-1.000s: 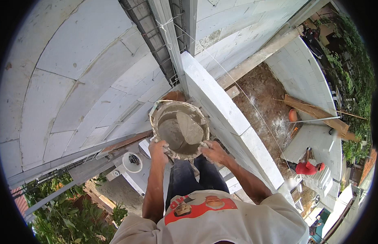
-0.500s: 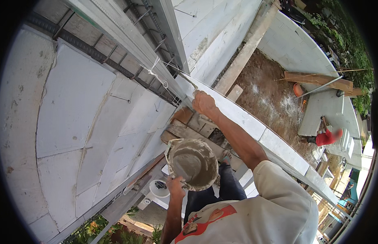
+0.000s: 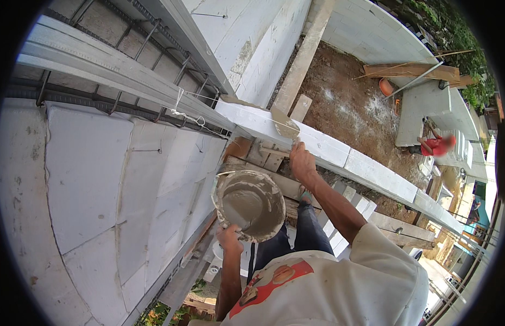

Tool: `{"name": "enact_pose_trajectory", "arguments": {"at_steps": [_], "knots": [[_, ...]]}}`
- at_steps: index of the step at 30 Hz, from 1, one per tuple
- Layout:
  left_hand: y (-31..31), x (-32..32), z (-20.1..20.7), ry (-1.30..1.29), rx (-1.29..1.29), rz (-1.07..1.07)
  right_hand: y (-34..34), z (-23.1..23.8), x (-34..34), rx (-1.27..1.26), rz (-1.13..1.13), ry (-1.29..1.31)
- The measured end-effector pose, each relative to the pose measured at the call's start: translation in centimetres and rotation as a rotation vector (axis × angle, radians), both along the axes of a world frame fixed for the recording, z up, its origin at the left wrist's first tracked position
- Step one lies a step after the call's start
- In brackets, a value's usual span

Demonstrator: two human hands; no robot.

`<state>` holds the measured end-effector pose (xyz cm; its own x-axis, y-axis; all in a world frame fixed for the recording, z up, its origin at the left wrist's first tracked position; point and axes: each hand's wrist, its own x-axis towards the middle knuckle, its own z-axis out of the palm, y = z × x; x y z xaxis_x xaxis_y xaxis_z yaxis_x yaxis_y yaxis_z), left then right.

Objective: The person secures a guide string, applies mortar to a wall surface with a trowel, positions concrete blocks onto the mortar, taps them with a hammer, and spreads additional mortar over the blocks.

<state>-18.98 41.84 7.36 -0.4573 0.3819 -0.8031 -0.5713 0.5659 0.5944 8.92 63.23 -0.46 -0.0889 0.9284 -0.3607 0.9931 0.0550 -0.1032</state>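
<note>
My left hand [image 3: 231, 238] grips the near rim of a round bucket [image 3: 215, 195] crusted with dried mortar. Wet grey mortar [image 3: 244, 209] lies inside it. My right hand [image 3: 302, 160] is closed round the handle of a pointing trowel. Its mortar-smeared blade [image 3: 286, 126] is over the top of a low wall of white blocks [image 3: 324, 146]. A strip of grey mortar [image 3: 242, 102] runs along the wall's far end, beside the steel channel [image 3: 195, 43]. A thin white string [image 3: 209, 98] is tied around the other channel and stretches towards the wall.
Tall white block walls [image 3: 81, 168] rise on my left, with rebar [image 3: 119, 100] between steel channels. Wooden planks [image 3: 274, 179] lie around my feet. Beyond the low wall are bare soil [image 3: 339, 92], a long plank [image 3: 307, 60], an orange bucket [image 3: 386, 87] and a person in red [image 3: 436, 145].
My right hand with the trowel has come back from the wall's far end, nearer to me and rightwards; the blade now shows broadside. The bucket stays in my left hand.
</note>
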Motion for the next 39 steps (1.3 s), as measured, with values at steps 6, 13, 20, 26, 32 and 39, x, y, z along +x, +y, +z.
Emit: {"name": "enact_pose_trajectory", "arguments": {"at_steps": [6,13,20,26,32,39], "knots": [[4.1,0.6,3.0,0.139,0.098,-0.104,-6.9,3.2,10.2,0.012,-0.142,0.218],[7.9,1.8,5.6,0.316,0.177,-0.286,-11.6,10.9,2.7,-0.163,0.368,0.264],[10.7,4.0,7.0,0.328,0.300,-0.267,-13.8,11.6,-0.9,-0.230,0.761,0.053],[11.0,4.8,7.1,0.230,0.302,-0.214,-13.1,9.5,3.4,-0.426,0.558,0.547],[8.2,3.6,5.3,0.130,0.140,-0.153,-12.8,9.9,4.7,-1.183,-0.164,0.989],[4.0,2.0,2.1,0.184,0.012,-0.050,-8.5,11.2,3.0,-0.806,-0.394,1.264]]}}
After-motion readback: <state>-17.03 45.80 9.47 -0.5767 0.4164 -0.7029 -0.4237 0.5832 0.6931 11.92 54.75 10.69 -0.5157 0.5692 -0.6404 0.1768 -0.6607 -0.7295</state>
